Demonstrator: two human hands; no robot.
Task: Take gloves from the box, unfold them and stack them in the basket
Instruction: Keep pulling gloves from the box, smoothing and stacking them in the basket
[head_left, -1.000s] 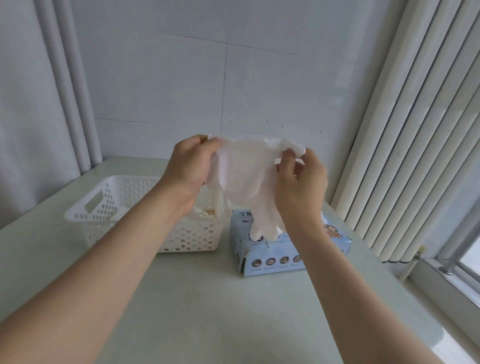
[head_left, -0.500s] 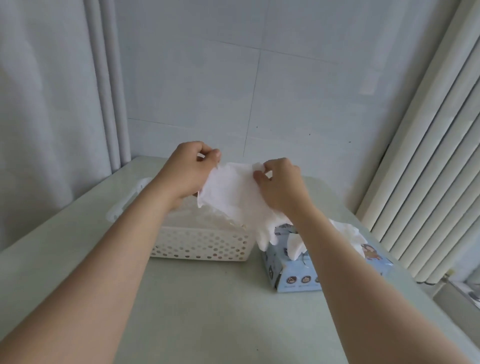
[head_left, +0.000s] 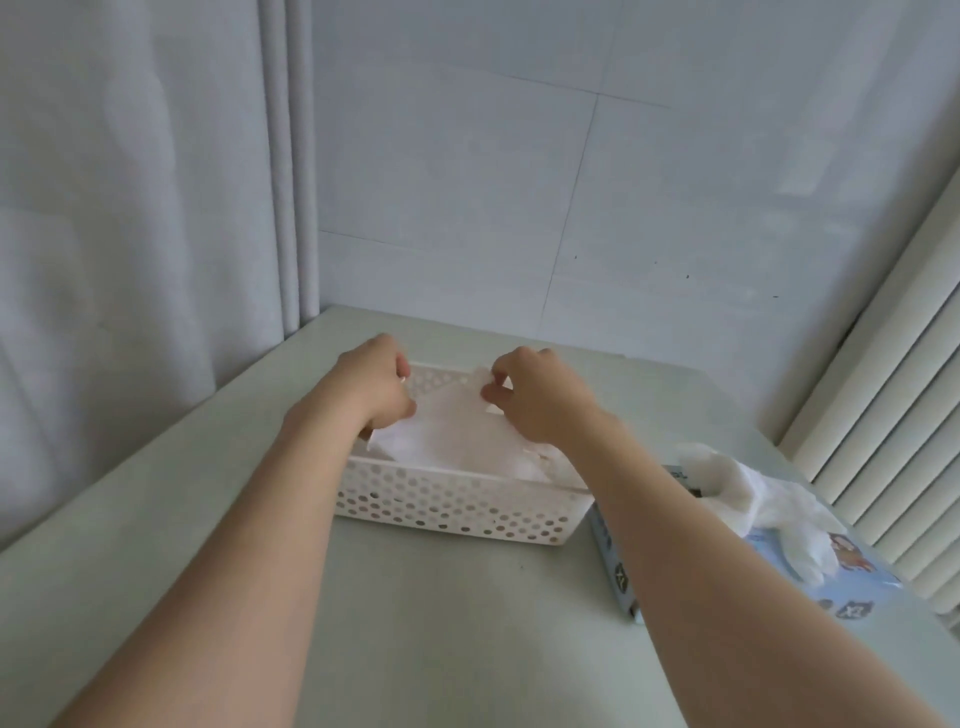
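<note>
— Where exactly does the left hand (head_left: 376, 384) pinch the glove (head_left: 447, 423)?
— Can't see; its fingertips are tucked under the knuckles. The glove's lower part is behind the near wall of the basket (head_left: 457, 506), and what lies beneath it is only a white blur.
— And the box (head_left: 862, 574)?
— The right forearm (head_left: 675, 545) covers its near left part, the loose glove (head_left: 769, 496) sprawled on top hides the opening, and the print is too small to read.
— The basket's near corners?
— Covered by the two arms. Both arms run off the bottom edge, the blinds (head_left: 883, 415) off the right
</note>
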